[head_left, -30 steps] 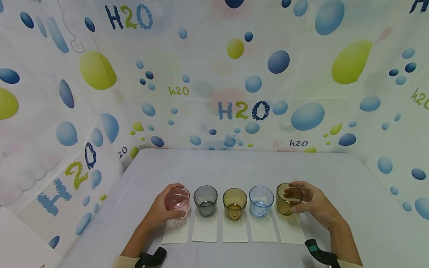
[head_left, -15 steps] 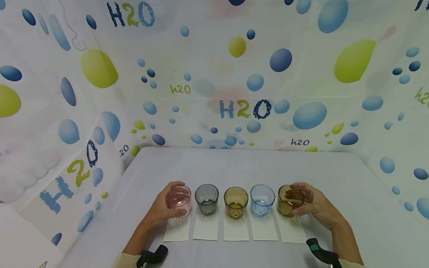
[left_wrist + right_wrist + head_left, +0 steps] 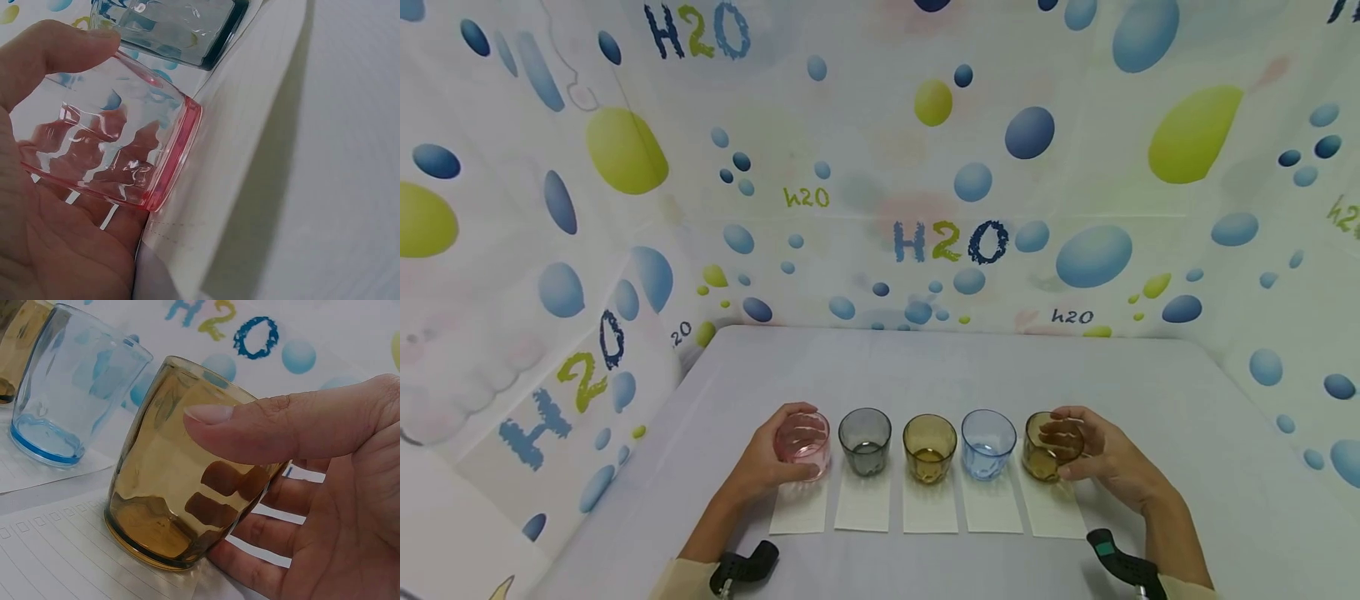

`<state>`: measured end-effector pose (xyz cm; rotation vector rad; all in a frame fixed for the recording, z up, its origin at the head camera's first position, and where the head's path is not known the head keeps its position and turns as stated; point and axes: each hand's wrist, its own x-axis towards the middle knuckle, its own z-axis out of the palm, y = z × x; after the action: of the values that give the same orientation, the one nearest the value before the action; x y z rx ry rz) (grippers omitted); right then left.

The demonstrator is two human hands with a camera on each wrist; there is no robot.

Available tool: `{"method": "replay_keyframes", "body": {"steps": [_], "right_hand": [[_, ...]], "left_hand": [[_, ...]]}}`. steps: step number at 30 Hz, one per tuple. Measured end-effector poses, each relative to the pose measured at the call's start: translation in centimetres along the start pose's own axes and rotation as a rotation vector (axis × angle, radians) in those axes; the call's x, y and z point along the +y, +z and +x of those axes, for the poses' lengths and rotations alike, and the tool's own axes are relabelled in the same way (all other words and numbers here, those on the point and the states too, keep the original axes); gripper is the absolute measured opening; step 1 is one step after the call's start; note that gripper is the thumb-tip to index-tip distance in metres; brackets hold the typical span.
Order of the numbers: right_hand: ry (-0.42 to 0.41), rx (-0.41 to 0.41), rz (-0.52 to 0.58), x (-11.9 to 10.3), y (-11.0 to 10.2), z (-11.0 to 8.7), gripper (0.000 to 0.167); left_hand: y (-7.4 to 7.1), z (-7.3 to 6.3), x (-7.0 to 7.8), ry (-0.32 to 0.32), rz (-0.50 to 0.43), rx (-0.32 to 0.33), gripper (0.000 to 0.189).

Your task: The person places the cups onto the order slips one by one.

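Note:
My left hand (image 3: 769,457) holds the pink glass (image 3: 134,134) at the left end of a row, thumb on the near side and fingers curled behind. At the right end, my right hand (image 3: 1108,458) grips an amber glass (image 3: 169,469) between its thumb and fingers, which show through the glass. Between them stand a grey glass (image 3: 865,442), another amber glass (image 3: 929,450) and a light blue glass (image 3: 988,444), all upright. Each glass stands at the far end of its own white paper strip (image 3: 861,504).
A white cloth (image 3: 940,367) covers the table. Behind and at the sides hangs a sheet (image 3: 850,133) printed with drops and H2O lettering. Black straps (image 3: 745,567) sit on both wrists. The right wrist view shows lines and small boxes on a paper strip (image 3: 50,550).
The head view has shifted slightly. Both hands stay on the same glasses, and the row of glasses keeps its order.

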<state>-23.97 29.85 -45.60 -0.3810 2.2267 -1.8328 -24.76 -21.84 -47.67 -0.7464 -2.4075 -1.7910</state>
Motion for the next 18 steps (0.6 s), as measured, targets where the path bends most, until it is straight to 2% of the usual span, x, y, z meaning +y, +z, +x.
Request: {"method": "replay_keyframes", "body": {"steps": [4, 7, 12, 15, 18], "right_hand": [[-0.016, 0.031, -0.033, -0.2, -0.2, 0.0, 0.088], [-0.065, 0.063, -0.052, -0.6, -0.3, 0.1, 0.087], [-0.255, 0.137, 0.005, -1.8, -0.5, 0.3, 0.072], [-0.388, 0.144, 0.066, -2.9, -0.6, 0.2, 0.068], [-0.484, 0.150, 0.096, -4.1, -0.8, -0.2, 0.064]], "left_hand": [[-0.1, 0.3, -0.2, 0.011, 0.001, 0.003, 0.081], [-0.3, 0.5, -0.2, 0.010, 0.006, 0.011, 0.083], [-0.6, 0.6, 0.0, -0.009, -0.014, 0.022, 0.085], [-0.7, 0.6, 0.0, -0.027, -0.047, 0.024, 0.087], [-0.8, 0.8, -0.1, -0.038, -0.082, 0.019, 0.090]]}}
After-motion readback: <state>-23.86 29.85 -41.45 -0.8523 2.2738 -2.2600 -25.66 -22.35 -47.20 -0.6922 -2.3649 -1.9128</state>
